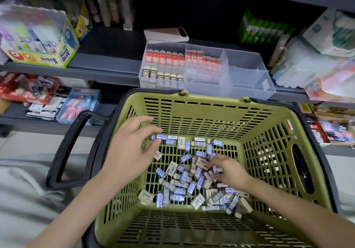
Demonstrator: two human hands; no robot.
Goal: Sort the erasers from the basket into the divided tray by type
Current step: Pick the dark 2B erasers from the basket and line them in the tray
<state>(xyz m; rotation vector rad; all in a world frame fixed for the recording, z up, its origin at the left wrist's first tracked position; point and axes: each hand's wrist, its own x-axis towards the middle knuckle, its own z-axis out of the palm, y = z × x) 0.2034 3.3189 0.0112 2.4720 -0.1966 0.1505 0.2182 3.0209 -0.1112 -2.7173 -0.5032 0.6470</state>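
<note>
A green plastic basket (201, 113) holds several loose erasers (184, 182) in blue-white, cream and dark sleeves. My left hand (128, 151) hovers inside the basket at the left, fingers spread and holding nothing. My right hand (228, 169) reaches into the pile at the middle and pinches a pale beige eraser (201, 163). On the shelf behind stands the clear divided tray (249, 78). Its left compartment holds red-topped erasers (165, 55) and dark 2B erasers (163, 76). The middle one holds red-and-white erasers (203, 63), and the right compartments look bare.
A black basket handle (65, 149) hangs down at the left. A glue display box (38, 42) stands on the shelf at left, a white flat case (167, 34) lies behind the tray, and wrapped packs (315, 55) crowd the right. Lower shelves carry more stationery.
</note>
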